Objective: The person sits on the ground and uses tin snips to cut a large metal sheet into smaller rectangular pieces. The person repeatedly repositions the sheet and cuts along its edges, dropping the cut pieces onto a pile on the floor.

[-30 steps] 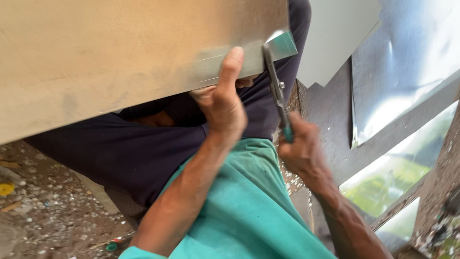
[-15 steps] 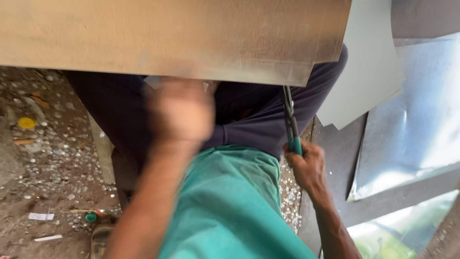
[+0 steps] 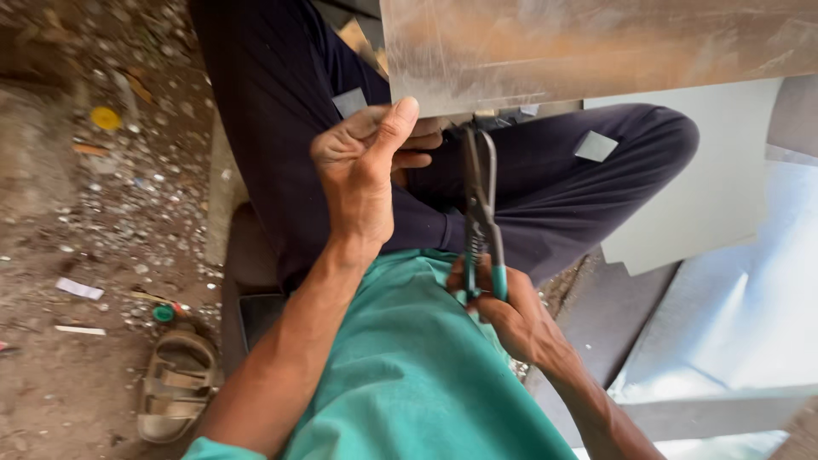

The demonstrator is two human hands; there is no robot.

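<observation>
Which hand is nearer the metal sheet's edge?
Left. The left hand grips the metal sheet at its edge; the right hand is lower, holding the snips.

An informal sheet-metal workshop, set at ground level: a person is sitting low over a bare dirt floor (image 3: pixel 77 375) that is lying thick with small metal offcuts and scraps (image 3: pixel 128 204). Large sheets of grey metal (image 3: pixel 733 324) are leaning and overlapping at one side, catching the daylight, while another broad metal sheet (image 3: pixel 596 43) is stretching across the person's lap. Tin snips (image 3: pixel 482 221) are pointing at its edge, cut metal squares (image 3: pixel 595 146) are resting on the dark trousers, and a worn sandal (image 3: pixel 175 383) is lying on the ground.
</observation>
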